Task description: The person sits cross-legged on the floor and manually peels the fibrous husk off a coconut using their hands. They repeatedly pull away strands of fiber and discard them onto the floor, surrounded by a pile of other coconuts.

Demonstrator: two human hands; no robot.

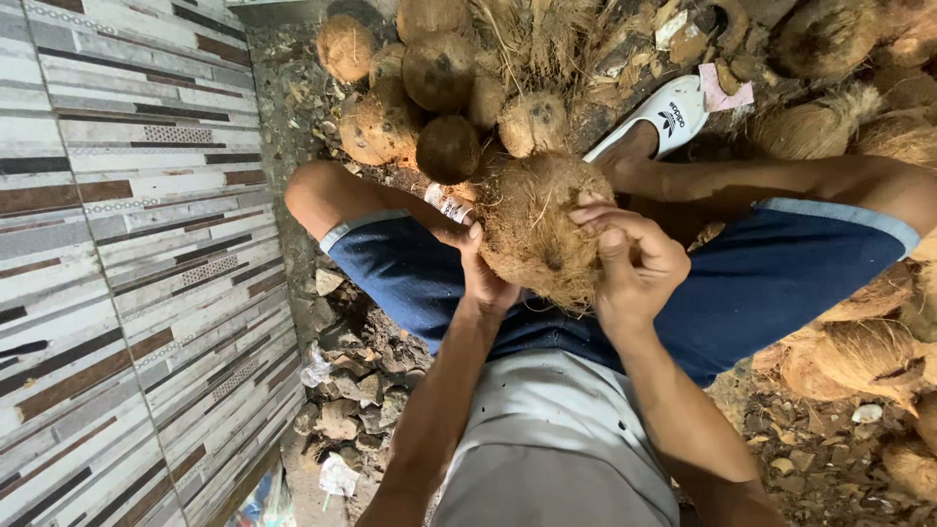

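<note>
A large brown, fibrous coconut (537,226) sits between my knees, held by both hands. My left hand (483,268) cups its left underside, thumb pressed on the husk. My right hand (630,259) grips its right side, fingers curled into the loose fibres. A small pale object (448,203), white with dark marks, pokes out just left of the coconut by my left thumb; what it is cannot be told. My legs in blue shorts (781,278) spread to both sides.
A heap of husked coconuts (439,73) lies beyond my knees, with dry husk fibre (547,34) on top. More husky coconuts (859,356) are piled at the right. My foot wears a white slipper (664,117). A tiled wall (127,244) stands at the left, husk scraps (351,390) along its foot.
</note>
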